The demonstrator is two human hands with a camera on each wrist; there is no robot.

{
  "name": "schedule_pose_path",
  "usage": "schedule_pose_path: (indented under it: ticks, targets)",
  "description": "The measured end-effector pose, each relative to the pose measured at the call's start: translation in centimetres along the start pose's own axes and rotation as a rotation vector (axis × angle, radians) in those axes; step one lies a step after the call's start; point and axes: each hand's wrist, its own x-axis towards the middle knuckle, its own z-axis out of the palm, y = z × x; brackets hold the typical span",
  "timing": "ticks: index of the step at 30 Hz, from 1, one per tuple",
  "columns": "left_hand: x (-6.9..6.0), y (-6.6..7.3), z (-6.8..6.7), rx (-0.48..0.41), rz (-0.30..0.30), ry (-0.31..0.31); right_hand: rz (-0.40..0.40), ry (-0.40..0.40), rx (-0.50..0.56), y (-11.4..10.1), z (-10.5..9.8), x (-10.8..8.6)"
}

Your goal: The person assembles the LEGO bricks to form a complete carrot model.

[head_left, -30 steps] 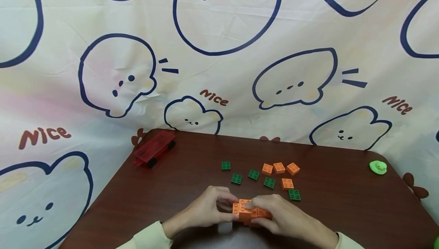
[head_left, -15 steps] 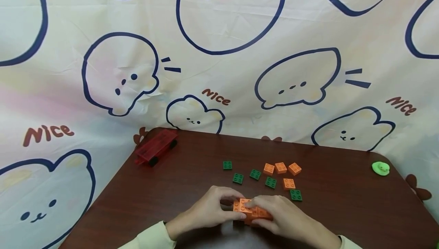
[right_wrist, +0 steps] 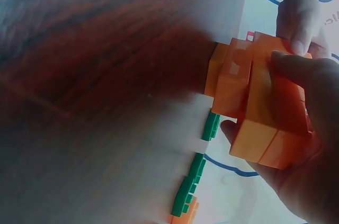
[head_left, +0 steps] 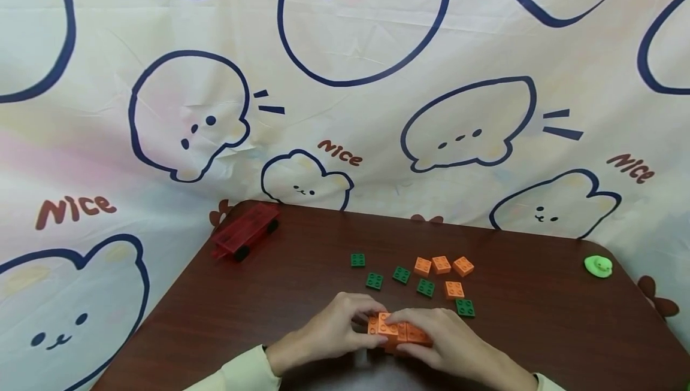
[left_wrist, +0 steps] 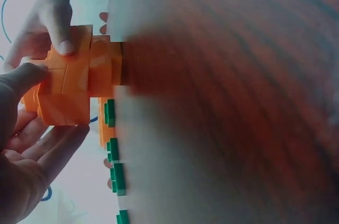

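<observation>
Near the front of the dark table, both hands hold a stepped build of orange building bricks (head_left: 389, 326). My left hand (head_left: 336, 330) grips its left end, with the thumb in front and the fingers behind. The right hand (head_left: 444, 340) grips the right end, its index finger on top and its thumb on the near side. Both wrist views show the build (left_wrist: 69, 89) as several stacked layers, narrower toward the table. In the right wrist view the two thumbs meet closely on the build's near face (right_wrist: 288, 83). The fingers hide part of its far side.
Behind the hands lie several loose green bricks (head_left: 401, 275) and several loose orange bricks (head_left: 441, 264). A translucent red toy wagon with black wheels (head_left: 248, 232) stands at the back left. A small light-green toy (head_left: 598, 266) sits at the right edge. A printed cloth (head_left: 377, 109) hangs behind.
My left thumb has slid a little to the right over the front of the orange build. The right hand keeps its grip. The head view has shifted slightly.
</observation>
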Motion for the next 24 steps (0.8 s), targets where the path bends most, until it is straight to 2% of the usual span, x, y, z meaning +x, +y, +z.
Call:
schedule_pose_path:
  ticks: [5, 10, 16, 19, 24]
  targets:
    - [0.12, 0.0, 0.07, 0.039, 0.017, -0.006, 0.042, 0.028, -0.068, -0.2, -0.16, -0.12]
    - [0.08, -0.03, 0.24, 0.023, -0.006, -0.012, 0.109, 0.097, -0.108, -0.34, -0.36, -0.45]
    - [0.35, -0.11, 0.34, -0.052, -0.048, -0.045, 0.165, 0.108, -0.009, -0.2, -0.41, -0.64]
    - [0.45, -0.21, 0.45, -0.099, -0.067, -0.063, 0.147, 0.116, 0.021, -0.09, -0.35, -0.64]
    - [0.58, -0.53, 0.31, -0.099, -0.08, -0.056, 0.131, 0.141, 0.013, 0.16, -0.07, -0.39]
